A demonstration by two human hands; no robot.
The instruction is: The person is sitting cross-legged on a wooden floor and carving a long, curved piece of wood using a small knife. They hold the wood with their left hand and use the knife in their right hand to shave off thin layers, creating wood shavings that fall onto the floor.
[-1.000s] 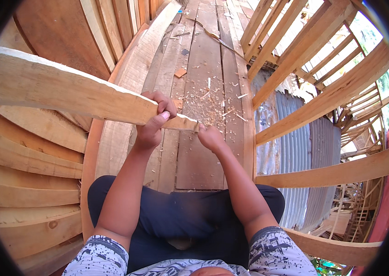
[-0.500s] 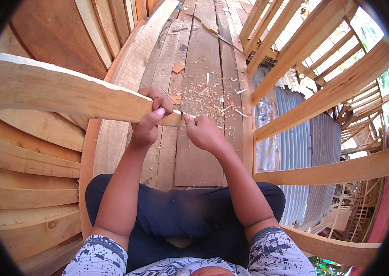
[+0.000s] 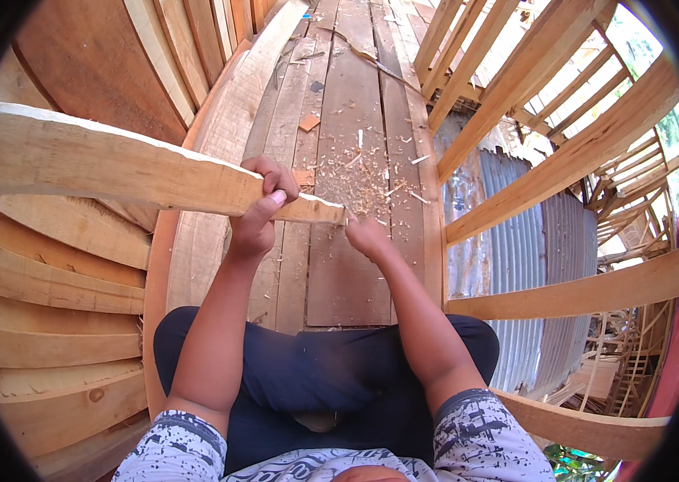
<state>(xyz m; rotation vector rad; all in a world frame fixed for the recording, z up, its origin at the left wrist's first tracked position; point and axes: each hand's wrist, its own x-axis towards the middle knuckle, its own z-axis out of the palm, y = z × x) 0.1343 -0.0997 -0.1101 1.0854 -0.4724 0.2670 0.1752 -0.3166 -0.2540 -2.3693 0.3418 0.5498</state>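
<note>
A long wooden board (image 3: 130, 165) reaches in from the left, its upper edge pale and unevenly cut. My left hand (image 3: 265, 197) is wrapped round it close to its narrow right end, thumb on the near face and fingers over the top edge. Just off the tip of that end is my right hand (image 3: 368, 237), its fingers closed. A small dark sliver shows between those fingers and the board tip; what it belongs to is hidden by the hand.
Wood shavings (image 3: 359, 173) litter the plank floor (image 3: 347, 281) in front of me. Upright boards (image 3: 58, 341) line the left side. To the right stand spaced wooden slats (image 3: 572, 293), with corrugated metal sheets (image 3: 516, 241) beyond. A thin curved strip (image 3: 368, 58) lies farther ahead.
My right hand has moved a little to the right and down, past the board's end, uncovering its tip. My left hand keeps its grip in nearly the same place.
</note>
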